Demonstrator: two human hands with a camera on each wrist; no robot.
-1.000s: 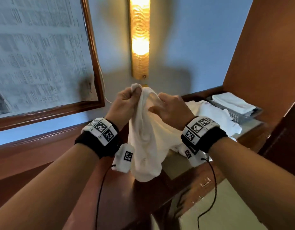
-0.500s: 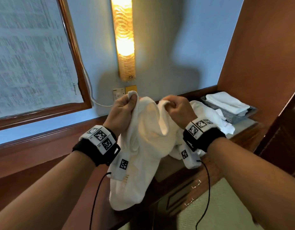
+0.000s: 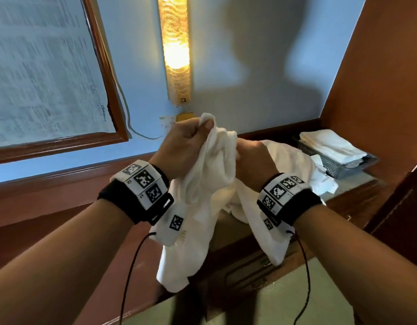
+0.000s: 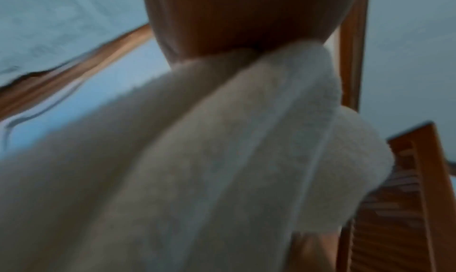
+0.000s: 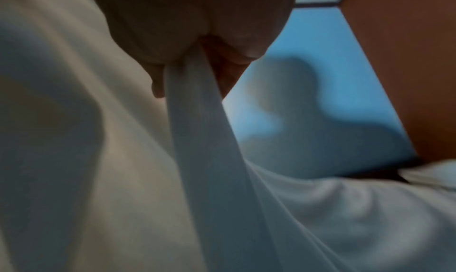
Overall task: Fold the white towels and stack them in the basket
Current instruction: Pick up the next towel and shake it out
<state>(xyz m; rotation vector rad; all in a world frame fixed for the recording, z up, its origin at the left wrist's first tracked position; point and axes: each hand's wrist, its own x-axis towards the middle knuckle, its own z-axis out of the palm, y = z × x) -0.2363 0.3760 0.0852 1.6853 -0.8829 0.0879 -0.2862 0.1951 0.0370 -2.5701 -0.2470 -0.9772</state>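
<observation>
The left hand (image 3: 184,146) is clenched on the top edge of a white towel (image 3: 202,195), pinching a corner that pokes up above its thumb, and the right hand (image 3: 254,160) just beside it grips the same edge in a fist. The towel hangs down between and below both wrists, clear of the desk (image 3: 357,191). Beyond the right hand, more loose towels (image 3: 294,160) lie on the desk, and farther right folded towels (image 3: 329,144) sit in the basket (image 3: 331,167).
</observation>
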